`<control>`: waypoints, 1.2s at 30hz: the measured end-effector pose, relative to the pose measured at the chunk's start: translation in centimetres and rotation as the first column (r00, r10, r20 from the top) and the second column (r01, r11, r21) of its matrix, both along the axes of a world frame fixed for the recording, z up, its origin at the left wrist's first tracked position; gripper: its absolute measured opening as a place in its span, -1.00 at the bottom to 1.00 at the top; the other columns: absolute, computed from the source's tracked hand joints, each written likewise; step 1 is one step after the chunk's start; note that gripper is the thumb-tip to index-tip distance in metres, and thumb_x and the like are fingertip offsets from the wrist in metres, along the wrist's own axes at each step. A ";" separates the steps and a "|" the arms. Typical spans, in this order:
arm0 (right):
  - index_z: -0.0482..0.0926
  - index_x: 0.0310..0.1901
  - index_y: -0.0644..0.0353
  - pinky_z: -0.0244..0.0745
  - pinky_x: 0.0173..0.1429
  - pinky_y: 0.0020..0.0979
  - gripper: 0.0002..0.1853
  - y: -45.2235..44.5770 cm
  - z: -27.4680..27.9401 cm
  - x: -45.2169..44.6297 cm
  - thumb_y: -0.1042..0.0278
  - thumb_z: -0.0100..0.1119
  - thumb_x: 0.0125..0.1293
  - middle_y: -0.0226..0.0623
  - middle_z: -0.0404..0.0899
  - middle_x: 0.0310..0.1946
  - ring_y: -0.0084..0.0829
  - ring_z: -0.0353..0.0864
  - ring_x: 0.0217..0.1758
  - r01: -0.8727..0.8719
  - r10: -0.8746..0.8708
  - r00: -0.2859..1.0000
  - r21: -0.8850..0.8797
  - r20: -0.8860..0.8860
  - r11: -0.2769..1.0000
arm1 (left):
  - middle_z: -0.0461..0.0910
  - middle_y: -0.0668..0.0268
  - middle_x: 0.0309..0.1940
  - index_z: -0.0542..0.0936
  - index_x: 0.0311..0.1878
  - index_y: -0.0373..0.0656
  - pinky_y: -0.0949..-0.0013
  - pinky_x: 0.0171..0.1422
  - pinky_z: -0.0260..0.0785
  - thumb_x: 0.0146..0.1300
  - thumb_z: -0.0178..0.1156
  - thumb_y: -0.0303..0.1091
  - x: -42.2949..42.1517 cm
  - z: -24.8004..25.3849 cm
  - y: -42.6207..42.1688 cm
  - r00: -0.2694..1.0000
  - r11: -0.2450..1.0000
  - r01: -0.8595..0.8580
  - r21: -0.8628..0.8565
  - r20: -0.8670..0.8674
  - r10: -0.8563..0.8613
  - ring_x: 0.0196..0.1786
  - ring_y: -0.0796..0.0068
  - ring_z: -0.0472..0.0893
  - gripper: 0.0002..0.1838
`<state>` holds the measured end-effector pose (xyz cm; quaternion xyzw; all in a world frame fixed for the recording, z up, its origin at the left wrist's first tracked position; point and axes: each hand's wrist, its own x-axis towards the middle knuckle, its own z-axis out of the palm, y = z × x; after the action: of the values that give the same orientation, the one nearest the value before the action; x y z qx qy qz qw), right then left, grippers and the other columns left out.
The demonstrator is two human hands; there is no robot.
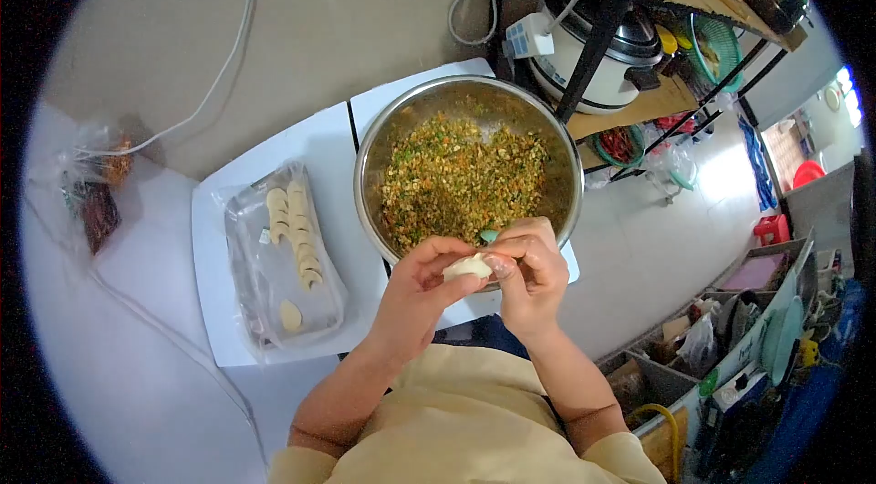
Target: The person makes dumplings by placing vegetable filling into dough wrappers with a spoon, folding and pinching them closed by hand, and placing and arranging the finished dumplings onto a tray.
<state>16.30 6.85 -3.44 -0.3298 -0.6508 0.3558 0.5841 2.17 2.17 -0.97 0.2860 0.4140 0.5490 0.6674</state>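
Head view: the left hand (412,291) held a small piece of pale dough (463,268) between thumb and curled fingers, while the right hand (531,276) had its thumb and fingertips closed on the opposite end. This two-sided grip probably supported the soft piece and allowed its edge to be pressed; whether anything lay inside the dough could not be told. The dough was held over the near rim of a large steel bowl (558,187), a position that would presumably let loose crumbs drop back into the chopped filling (464,169). A turquoise utensil (489,236) showed just beyond the fingertips, close at hand, though whether the right hand touched it could not be made out. The bowl stood on a white table (217,279), directly before the person, apparently to bring its contents within reach of both hands. To its left lay a tray (330,306) covered with clear plastic, a lining likely meant to limit sticking. On it, crescent-shaped pieces (304,242) overlapped in two rows, an arrangement that seemed to save space, and a single piece (290,315) lay apart near the tray's closer end.
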 end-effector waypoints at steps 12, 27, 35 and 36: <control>0.68 -0.25 0.23 0.38 -0.09 -0.37 -0.83 -1.3 0.3 0.0 0.51 0.29 0.06 -0.24 0.64 -0.29 -0.34 0.55 -0.24 0.009 -0.008 1.000 -0.080 0.017 0.997 | 0.58 0.17 -0.12 0.43 0.01 -0.33 0.36 0.10 0.45 0.20 0.19 -0.51 0.1 0.7 -0.4 0.996 0.999 0.043 0.025 -0.080 -0.041 -0.06 0.40 0.61 -0.69; 0.48 -0.45 0.26 0.26 -0.29 -0.25 -0.71 -1.4 0.5 2.0 0.25 -0.01 0.36 -0.21 0.44 -0.52 -0.17 0.39 -0.44 -0.082 0.115 0.950 -0.123 0.291 0.989 | 0.61 0.18 -0.18 0.51 -0.04 -0.37 0.45 -0.01 0.52 0.22 0.20 -0.45 -0.9 1.3 0.4 0.989 0.996 0.070 -0.047 -0.124 -0.075 -0.16 0.44 0.64 -0.72; 0.61 -0.34 0.23 0.35 -0.25 -0.34 -0.77 -1.2 0.6 2.1 0.24 0.08 0.30 -0.19 0.52 -0.45 -0.25 0.50 -0.34 0.105 -0.076 0.972 -0.121 0.222 0.987 | 0.60 0.24 -0.12 0.44 0.07 -0.30 0.48 0.02 0.46 0.21 0.22 -0.49 -0.6 0.4 0.1 0.948 0.994 0.060 0.095 -0.317 -0.027 -0.12 0.53 0.60 -0.64; 0.64 -0.30 0.20 0.34 -0.22 -0.34 -0.81 -1.0 1.2 1.8 0.27 0.15 0.23 -0.23 0.53 -0.41 -0.26 0.50 -0.29 0.098 -0.099 0.966 0.015 0.240 0.995 | 0.59 0.24 -0.10 0.42 0.10 -0.28 0.48 0.01 0.46 0.20 0.23 -0.51 -0.6 0.2 0.0 0.906 0.982 0.095 0.164 -0.423 -0.017 -0.12 0.53 0.59 -0.61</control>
<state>18.11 5.81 -2.26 -0.4017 -0.7000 0.2828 0.5183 1.62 2.19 -0.74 0.4683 0.4877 0.4904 0.5498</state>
